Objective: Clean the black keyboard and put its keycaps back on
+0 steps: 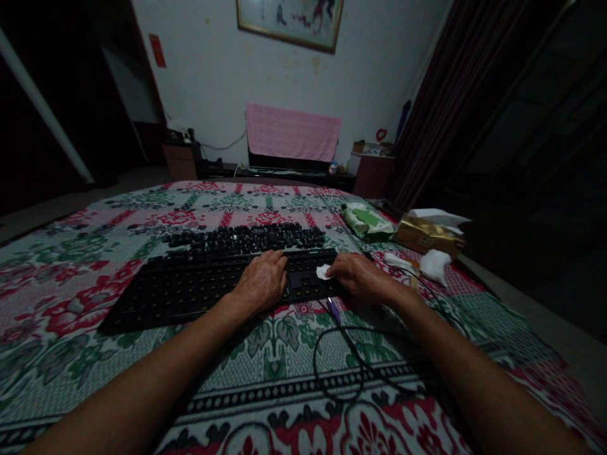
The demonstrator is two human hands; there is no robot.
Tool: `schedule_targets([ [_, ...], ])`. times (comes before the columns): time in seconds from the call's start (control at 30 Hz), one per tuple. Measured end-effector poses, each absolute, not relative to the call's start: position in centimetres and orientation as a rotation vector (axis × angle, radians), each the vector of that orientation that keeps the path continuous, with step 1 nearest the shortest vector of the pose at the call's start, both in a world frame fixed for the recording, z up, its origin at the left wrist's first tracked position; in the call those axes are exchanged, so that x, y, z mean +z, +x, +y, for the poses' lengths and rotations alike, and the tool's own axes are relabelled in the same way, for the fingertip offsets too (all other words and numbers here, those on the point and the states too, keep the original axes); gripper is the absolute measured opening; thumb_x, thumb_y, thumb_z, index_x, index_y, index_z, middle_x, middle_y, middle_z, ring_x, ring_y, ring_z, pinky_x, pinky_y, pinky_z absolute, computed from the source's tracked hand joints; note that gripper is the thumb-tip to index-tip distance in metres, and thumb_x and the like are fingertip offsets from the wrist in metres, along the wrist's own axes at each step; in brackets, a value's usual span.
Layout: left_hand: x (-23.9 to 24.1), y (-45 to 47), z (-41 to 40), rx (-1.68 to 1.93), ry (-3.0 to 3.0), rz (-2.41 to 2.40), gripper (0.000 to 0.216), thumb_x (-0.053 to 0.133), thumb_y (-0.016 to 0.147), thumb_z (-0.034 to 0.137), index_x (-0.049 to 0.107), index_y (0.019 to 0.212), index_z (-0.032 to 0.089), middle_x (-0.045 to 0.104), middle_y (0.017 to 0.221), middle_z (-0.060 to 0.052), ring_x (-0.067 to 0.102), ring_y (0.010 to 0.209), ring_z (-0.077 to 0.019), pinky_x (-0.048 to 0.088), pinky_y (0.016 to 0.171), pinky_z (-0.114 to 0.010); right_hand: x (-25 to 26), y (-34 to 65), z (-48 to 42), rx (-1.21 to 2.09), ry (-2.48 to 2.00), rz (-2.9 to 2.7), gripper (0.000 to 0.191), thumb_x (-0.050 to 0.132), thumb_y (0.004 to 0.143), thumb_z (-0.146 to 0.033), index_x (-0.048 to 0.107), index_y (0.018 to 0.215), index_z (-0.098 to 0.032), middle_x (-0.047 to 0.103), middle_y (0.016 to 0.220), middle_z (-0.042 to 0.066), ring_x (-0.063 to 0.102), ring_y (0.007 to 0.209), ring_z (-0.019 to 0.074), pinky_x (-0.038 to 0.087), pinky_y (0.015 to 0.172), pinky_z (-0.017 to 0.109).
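Observation:
A black keyboard (pixel 175 287) with its keycaps off lies on the patterned tablecloth, its rows of small round key seats exposed. My left hand (pixel 262 278) is closed over its middle-right part, fingers bent toward the far edge. At the right end, my right hand (pixel 355 275) pinches a crumpled white tissue (pixel 324 272) against the key area. Loose black keycaps (pixel 251 237) are heaped in a long band just behind the keyboard. A black cable (pixel 351 344) loops in front of it, with a purple plug (pixel 334 311) close to my right hand.
A green-and-white wipes packet (pixel 367 220) and a gold tissue box (pixel 424 234) stand at the right. Nearer lie a crumpled white tissue (pixel 435 265) and a white-ended item (pixel 398 260). Beyond the tablecloth (pixel 265 196), a pink towel (pixel 293 131) hangs over a dark screen.

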State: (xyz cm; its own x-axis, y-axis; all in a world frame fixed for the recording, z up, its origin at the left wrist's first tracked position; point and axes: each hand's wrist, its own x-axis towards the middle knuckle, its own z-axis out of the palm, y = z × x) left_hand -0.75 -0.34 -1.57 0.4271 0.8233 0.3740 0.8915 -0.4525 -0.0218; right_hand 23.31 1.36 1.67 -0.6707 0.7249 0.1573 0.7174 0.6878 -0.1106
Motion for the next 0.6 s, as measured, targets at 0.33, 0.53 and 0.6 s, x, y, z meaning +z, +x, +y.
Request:
schedule_targets([
  [0.33,-1.5,-0.7,-0.3,-0.477,-2.48,-1.511,0.034,0.036,0.083,0.025,0.053,0.11,0.012,0.052,0.121,-0.011,0.044,0.114,-0.0212,0.037,0.094,-0.034,1.9,24.8,2.8,-0.157,-1.342,-2.256,0.027,0.045,0.075,-0.012,0.065,0.092,-0.018,0.058,0.084,0.005,0.052,0.079,0.0152,0.038,0.07,0.025],
  [0.53,-1.5,-0.7,-0.4,-0.496,-2.478,-1.498,0.033,0.037,0.083,0.024,0.054,0.108,0.012,0.052,0.119,-0.012,0.045,0.113,-0.0213,0.037,0.095,-0.034,0.8,24.5,2.3,-0.159,-1.412,-2.479,0.03,0.039,0.081,-0.015,0.063,0.099,-0.02,0.054,0.086,0.006,0.05,0.074,0.0138,0.036,0.065,0.023],
  [0.6,-1.5,-0.7,-0.3,-0.491,-2.477,-1.492,0.033,0.037,0.083,0.024,0.054,0.108,0.012,0.053,0.119,-0.012,0.045,0.112,-0.0217,0.038,0.094,-0.035,0.9,24.4,2.2,-0.136,-1.425,-2.538,0.03,0.041,0.079,-0.014,0.064,0.097,-0.02,0.055,0.085,0.005,0.05,0.074,0.0135,0.036,0.065,0.022],
])
